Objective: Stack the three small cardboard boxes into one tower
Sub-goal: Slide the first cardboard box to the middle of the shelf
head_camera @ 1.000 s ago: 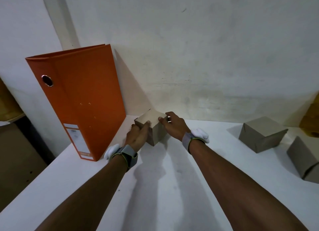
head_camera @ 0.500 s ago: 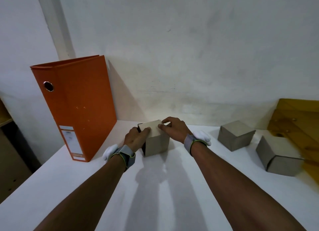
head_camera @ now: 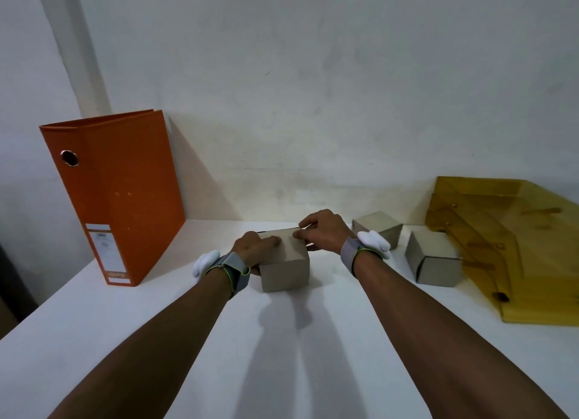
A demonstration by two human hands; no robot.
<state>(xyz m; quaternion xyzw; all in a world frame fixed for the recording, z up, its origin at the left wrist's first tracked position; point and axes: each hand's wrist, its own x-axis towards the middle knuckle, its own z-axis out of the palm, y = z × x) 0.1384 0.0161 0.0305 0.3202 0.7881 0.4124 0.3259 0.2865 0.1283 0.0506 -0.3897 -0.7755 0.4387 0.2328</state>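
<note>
A small brown cardboard box (head_camera: 286, 273) stands on the white table (head_camera: 125, 340), near the middle. My left hand (head_camera: 255, 249) grips its left top edge and my right hand (head_camera: 322, 229) grips its far right top corner. A second box (head_camera: 377, 227) sits behind my right wrist, partly hidden by it. A third box (head_camera: 434, 263) lies on the table to the right, beside the second one. All three boxes stand apart, none on top of another.
An orange ring binder (head_camera: 116, 196) stands upright at the left against the wall. A yellow transparent plastic tray (head_camera: 513, 246) lies at the right, close to the third box. The white wall runs along the table's far edge.
Both hands have carried the box from beside the binder rightward and toward me, closer to the two other boxes. The view has swung right and the yellow tray has come into sight.
</note>
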